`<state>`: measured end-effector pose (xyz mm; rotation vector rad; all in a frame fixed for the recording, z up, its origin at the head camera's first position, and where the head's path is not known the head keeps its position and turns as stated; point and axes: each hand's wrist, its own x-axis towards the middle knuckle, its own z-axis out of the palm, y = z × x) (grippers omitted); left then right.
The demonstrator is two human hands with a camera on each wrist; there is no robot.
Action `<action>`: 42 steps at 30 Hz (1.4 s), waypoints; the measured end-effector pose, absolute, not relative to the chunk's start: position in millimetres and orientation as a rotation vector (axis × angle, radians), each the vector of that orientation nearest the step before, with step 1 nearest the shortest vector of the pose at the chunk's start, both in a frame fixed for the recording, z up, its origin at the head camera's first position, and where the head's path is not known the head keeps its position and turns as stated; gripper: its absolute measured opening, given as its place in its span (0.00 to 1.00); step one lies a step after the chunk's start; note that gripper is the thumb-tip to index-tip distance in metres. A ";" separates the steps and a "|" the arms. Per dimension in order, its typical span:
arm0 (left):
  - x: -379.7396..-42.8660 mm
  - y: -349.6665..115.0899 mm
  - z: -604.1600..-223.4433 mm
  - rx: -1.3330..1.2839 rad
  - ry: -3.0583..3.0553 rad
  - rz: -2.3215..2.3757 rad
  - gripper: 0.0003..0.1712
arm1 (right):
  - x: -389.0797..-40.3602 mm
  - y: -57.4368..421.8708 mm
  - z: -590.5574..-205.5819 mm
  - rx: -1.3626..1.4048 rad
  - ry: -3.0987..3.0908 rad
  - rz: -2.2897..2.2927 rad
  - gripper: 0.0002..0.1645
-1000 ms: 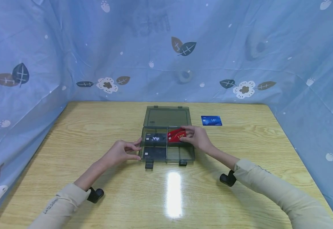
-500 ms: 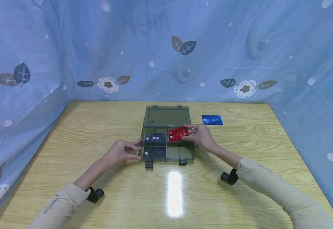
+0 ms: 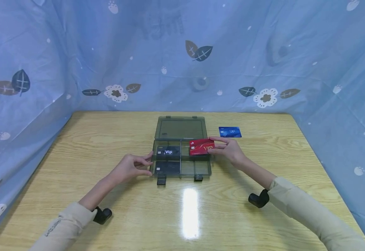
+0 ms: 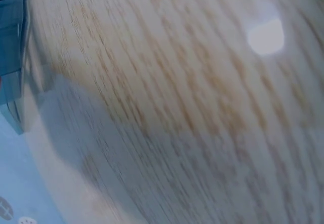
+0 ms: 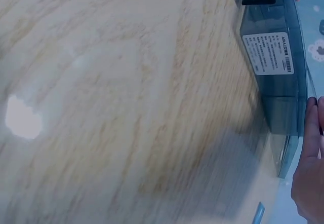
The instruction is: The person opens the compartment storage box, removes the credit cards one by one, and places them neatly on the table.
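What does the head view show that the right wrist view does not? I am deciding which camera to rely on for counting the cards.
Only the head view shows the red card pinched by the right hand, two dark cards in the box's left compartments, the blue card on the table, and the left hand at the box's left edge. Only the right wrist view shows the white label on the box's side. Both show the box and the wooden table.

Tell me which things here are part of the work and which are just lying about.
In use: red VIP card pinched in right hand; open smoky clear plastic compartment box, left hand at its side; two black VIP cards inside.
Lying about: blue VIP card on wooden table.
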<state>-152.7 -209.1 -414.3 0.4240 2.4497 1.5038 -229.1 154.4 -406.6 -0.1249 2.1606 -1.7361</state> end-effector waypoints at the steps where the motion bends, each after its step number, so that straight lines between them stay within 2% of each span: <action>1: -152.6 -208.9 -415.3 0.426 2.446 1.504 0.15 | -228.8 156.3 -408.0 -0.114 2.153 -1.741 0.35; 15: -154.2 -210.7 -416.2 0.411 2.452 1.496 0.15 | -229.8 170.6 -416.6 -0.163 2.010 -1.857 0.36; 42: -153.2 -210.4 -415.4 0.379 2.426 1.513 0.15 | -236.9 238.4 -420.8 -0.044 1.915 -1.907 0.40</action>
